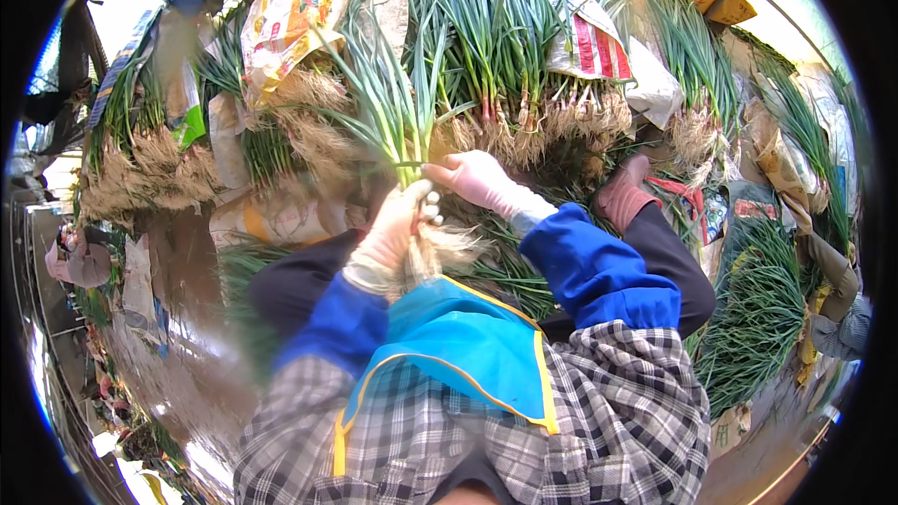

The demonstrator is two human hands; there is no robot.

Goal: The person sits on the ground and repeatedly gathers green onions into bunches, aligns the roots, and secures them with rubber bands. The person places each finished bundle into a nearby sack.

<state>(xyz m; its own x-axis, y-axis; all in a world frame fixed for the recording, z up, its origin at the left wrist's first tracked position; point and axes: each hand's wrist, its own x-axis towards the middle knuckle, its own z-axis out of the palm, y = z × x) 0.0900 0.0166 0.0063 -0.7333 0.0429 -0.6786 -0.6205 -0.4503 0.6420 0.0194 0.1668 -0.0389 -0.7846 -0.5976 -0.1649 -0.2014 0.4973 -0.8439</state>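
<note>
My gloved left hand is closed around the lower stalks of a bunch of green garlic or similar allium plants, held upright before me. Pale stringy roots hang out below that fist. A thin dark green tie crosses the stalks just above it. At the right side of the bunch, my gloved right hand has its fingertips together on the end of this tie. The undersides of the right fingers are hidden. Under both hands, a blue apron with yellow edging covers my lap.
Rooted bunches lean in a long row ahead, partly covered by woven sacks. Loose green plants lie on a dark sheet at right. My boot rests ahead on the right. Another person's arm shows at the right rim.
</note>
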